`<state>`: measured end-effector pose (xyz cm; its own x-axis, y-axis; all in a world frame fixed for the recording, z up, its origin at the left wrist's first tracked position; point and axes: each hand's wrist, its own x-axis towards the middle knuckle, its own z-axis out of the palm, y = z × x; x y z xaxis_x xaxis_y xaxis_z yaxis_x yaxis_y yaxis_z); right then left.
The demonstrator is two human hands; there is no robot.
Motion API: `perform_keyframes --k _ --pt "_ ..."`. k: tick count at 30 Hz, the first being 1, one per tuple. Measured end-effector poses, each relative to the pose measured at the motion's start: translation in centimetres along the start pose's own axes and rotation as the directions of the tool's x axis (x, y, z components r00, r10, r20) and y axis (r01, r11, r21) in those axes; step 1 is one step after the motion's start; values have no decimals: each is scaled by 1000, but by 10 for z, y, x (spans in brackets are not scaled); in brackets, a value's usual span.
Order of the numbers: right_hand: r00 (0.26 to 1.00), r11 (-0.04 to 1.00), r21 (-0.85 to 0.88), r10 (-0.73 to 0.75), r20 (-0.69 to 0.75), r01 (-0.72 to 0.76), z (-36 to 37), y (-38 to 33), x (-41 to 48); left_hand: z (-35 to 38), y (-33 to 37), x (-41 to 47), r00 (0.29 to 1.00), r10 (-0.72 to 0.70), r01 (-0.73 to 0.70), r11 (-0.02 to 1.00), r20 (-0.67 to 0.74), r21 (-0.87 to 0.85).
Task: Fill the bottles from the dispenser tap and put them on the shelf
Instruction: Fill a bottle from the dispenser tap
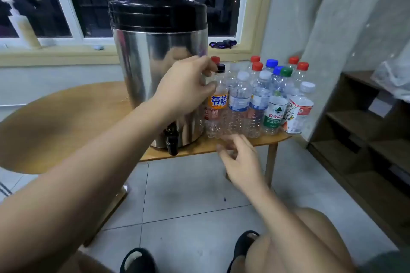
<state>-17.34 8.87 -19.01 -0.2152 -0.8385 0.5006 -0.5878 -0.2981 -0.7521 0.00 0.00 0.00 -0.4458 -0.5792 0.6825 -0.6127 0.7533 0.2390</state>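
Note:
A steel dispenser (155, 77) with a black lid stands on the wooden table (66, 122); its black tap (172, 139) hangs over the front edge. Right of it stand several empty plastic bottles with red, blue, green and white caps. My left hand (188, 88) grips the upper part of the orange-labelled bottle (218, 101) with a black cap, right beside the dispenser. My right hand (240, 159), blurred and with fingers spread, hovers just below the table edge under the front bottles and holds nothing. The wooden shelf (359, 131) stands at the right.
A pump bottle (22, 26) and a dark cloth (223, 44) lie on the window sill behind the table. A plastic bag (392, 77) sits on the shelf's top. My knee (299, 239) and feet in black slippers are on the tiled floor below.

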Motion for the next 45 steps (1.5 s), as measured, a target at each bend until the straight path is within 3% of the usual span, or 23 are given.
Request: perform_keyframes --k 8,19,27,34,36,40,45 --pt "999 998 43 50 -7 -50 0 15 -9 33 15 52 999 18 -29 974 51 225" --pt "996 992 110 63 -70 -55 -5 12 -10 50 25 82 962 -180 63 877 205 476" --pt "989 981 182 95 -112 -73 -10 10 -11 34 30 69 950 -150 31 918 274 395" --pt "978 954 294 113 -176 -58 -18 -10 -10 -27 62 19 979 -76 37 979 191 199" --pt "992 927 374 86 -96 -44 -24 -22 -12 -38 68 -1 970 -93 63 988 226 138" --pt "964 796 575 35 265 -187 -28 -40 -25 -44 67 -47 921 -143 148 989 362 15" --pt "843 823 457 48 536 -337 -17 -44 -49 -38 39 -107 869 -167 228 970 466 -78"
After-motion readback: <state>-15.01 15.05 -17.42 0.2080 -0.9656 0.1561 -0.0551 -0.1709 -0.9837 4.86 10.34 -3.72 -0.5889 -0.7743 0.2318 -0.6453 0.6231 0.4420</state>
